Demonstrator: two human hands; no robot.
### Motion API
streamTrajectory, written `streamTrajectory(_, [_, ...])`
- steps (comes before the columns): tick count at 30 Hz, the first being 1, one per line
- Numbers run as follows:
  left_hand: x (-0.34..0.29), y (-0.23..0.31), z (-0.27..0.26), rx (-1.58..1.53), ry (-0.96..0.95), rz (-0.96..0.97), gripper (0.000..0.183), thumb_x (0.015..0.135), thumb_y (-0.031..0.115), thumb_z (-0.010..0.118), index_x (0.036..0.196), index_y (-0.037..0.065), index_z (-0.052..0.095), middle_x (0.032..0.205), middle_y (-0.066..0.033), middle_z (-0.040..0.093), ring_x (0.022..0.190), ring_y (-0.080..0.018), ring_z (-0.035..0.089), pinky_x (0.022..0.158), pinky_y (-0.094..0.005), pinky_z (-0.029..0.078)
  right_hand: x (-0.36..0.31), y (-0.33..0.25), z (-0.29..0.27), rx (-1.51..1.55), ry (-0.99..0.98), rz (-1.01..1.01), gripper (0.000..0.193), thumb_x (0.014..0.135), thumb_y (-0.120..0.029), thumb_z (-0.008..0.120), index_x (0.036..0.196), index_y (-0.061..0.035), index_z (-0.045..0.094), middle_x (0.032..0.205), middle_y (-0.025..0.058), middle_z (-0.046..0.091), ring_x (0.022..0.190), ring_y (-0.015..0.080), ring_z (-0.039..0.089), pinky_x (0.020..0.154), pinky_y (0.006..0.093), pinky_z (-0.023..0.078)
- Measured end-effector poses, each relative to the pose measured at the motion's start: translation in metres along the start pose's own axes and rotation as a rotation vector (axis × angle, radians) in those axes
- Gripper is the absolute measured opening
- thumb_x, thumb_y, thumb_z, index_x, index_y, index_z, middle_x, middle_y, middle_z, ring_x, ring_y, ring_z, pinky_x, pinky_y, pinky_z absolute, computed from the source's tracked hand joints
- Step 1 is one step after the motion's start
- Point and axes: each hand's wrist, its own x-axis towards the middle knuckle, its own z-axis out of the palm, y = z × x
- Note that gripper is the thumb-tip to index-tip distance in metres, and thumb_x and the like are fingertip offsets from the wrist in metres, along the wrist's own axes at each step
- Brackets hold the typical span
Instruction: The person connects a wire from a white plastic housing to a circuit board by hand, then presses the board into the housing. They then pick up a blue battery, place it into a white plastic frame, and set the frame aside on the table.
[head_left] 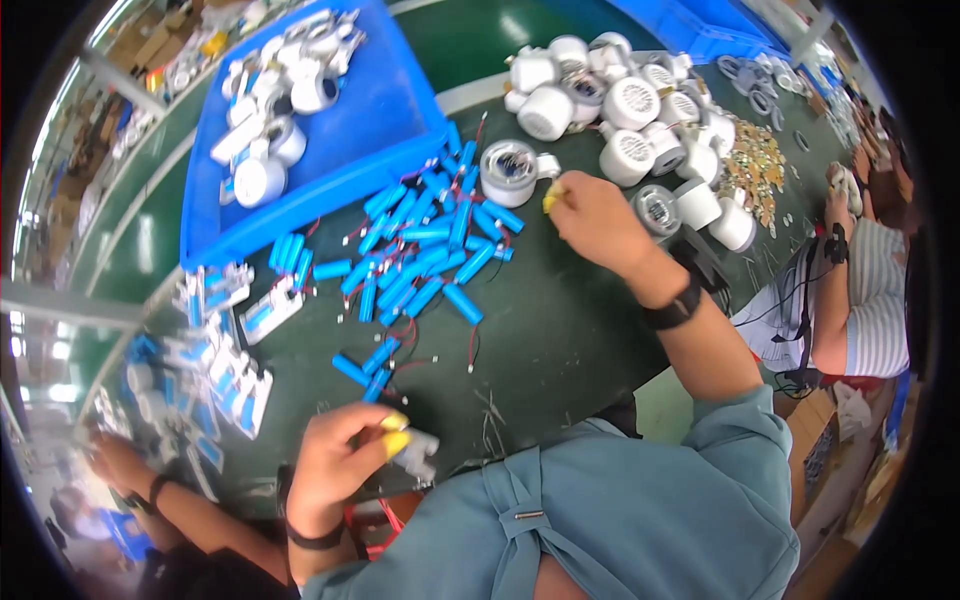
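Yellow finger covers sit on fingertips of both my hands. Close to my body, my left hand (345,455) pinches a small pale grey plastic part (418,456) between thumb and fingers; it looks blurred. My right hand (605,225) reaches farther out with its fingers curled closed; whatever they hold, if anything, is hidden. Just left of it stands a round white housing (509,174), its inner parts facing up and a short white neck pointing toward my fingers. Between my hands lies a heap of blue cylindrical battery cells (420,240) with thin red and black wires.
A blue tray (415,75) of white assemblies stands far left. Many white round housings (630,103) are piled far right, beside small brass-coloured pieces (755,165). White parts with blue cells (240,385) lie left, near another person's arm (200,515). A second person (850,290) sits right.
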Motion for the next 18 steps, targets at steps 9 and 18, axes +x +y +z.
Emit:
streamTrajectory(9, [0.042, 0.003, 0.044, -0.022, -0.036, 0.120, 0.017, 0.085, -0.007, 0.064, 0.101, -0.002, 0.067, 0.088, -0.0021, 0.064, 0.072, -0.0035, 0.055, 0.061, -0.0200, 0.043, -0.106, -0.016, -0.003, 1.630, -0.437, 0.550, 0.038, 0.100, -0.018, 0.043, 0.130, 0.0054, 0.049, 0.112, 0.0129, 0.063, 0.085, 0.0143, 0.059, 0.070, 0.0271, 0.050])
streamTrajectory(18, [0.045, 0.002, 0.056, -0.038, 0.006, 0.092, 0.016, 0.086, -0.006, 0.065, 0.102, -0.002, 0.066, 0.086, -0.0007, 0.066, 0.069, -0.0031, 0.057, 0.060, -0.0192, 0.045, -0.111, -0.030, 0.009, 1.545, -0.240, 0.528, 0.027, 0.097, -0.011, 0.049, 0.122, -0.0028, 0.051, 0.093, 0.0050, 0.059, 0.078, 0.0137, 0.061, 0.066, 0.0274, 0.051])
